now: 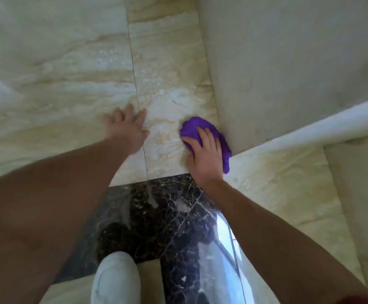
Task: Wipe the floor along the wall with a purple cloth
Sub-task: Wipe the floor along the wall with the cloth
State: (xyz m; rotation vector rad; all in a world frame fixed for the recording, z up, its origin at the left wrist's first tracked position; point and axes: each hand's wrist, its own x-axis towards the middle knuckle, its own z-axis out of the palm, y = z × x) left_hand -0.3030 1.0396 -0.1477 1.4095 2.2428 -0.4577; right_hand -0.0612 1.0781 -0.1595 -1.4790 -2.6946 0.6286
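Note:
A crumpled purple cloth [195, 128] lies on the beige marble floor [163, 69], pressed against the foot of the pale wall [277, 62] near its outer corner. My right hand [205, 154] lies flat on top of the cloth, fingers spread over it and holding it down. My left hand [127, 127] rests palm down on the floor to the left of the cloth, fingers apart, holding nothing. Wet droplets and smears show on the tile ahead of both hands.
A dark veined marble strip [167, 216] runs below the hands. A white shoe [115, 279] stands at the bottom centre. A white rounded moulding [310, 132] runs along the wall's corner to the right. More beige floor stretches left and ahead.

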